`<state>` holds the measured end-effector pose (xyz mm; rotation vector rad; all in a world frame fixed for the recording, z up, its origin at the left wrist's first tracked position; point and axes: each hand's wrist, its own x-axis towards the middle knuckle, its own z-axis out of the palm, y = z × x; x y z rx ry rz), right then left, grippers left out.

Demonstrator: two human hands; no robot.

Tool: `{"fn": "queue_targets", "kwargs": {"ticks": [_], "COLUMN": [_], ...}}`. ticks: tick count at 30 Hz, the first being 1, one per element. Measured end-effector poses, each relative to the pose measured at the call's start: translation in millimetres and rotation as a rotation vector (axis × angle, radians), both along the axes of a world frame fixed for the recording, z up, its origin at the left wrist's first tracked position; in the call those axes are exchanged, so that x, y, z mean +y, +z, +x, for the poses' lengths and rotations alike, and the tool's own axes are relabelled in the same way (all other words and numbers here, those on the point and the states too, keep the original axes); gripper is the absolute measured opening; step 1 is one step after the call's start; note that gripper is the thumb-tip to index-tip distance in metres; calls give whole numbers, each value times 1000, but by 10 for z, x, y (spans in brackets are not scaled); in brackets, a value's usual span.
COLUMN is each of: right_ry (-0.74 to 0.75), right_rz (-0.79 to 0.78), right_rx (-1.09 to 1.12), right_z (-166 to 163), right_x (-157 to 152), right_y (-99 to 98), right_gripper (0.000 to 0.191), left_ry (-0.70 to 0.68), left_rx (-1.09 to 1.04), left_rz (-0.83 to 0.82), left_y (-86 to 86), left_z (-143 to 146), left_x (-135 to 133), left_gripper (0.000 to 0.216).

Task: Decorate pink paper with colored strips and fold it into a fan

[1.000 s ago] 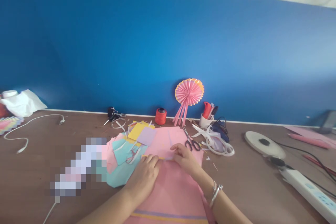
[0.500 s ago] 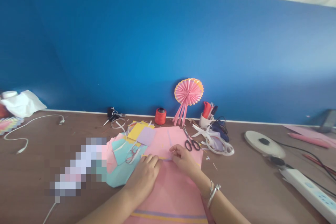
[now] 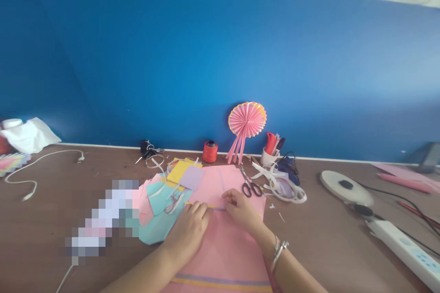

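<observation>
A large pink paper sheet (image 3: 230, 242) with yellow and purple edge bands lies in front of me, over another pink sheet (image 3: 211, 178). My left hand (image 3: 193, 222) rests on its far banded edge, fingers bent together over the paper and thumb hidden. At the same edge, a little to the right, my right hand (image 3: 239, 208) has thumb and forefinger closed at the paper; the fingertips are small in view. Black-handled scissors (image 3: 251, 189) lie just beyond my right hand. Yellow, purple and turquoise paper pieces (image 3: 165, 197) overlap left of the sheets.
A pink pleated rosette (image 3: 247, 120) leans on the blue partition (image 3: 137, 55). Beside it stand a red thread spool (image 3: 210, 152) and a white pen cup (image 3: 269, 159). White ribbon (image 3: 287, 194) lies right of the scissors. Farther right is a power strip (image 3: 405, 249); a pixelated object (image 3: 99, 224) lies left.
</observation>
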<state>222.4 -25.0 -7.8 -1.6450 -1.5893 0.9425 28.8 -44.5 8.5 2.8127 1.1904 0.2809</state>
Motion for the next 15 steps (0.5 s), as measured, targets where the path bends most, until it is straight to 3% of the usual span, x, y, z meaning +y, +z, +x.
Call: {"fn": "queue_targets", "kwargs": {"ticks": [15], "right_ry": [-9], "right_rz": [-29], "right_rx": [64], "right_z": [7], "right_x": [17], "right_y": [-30], "right_gripper": [27], "left_ry": [8], "left_rx": [10], "left_rz": [-2], "left_y": [0], "left_z": [3], "left_x": [5], "left_gripper": [29]}}
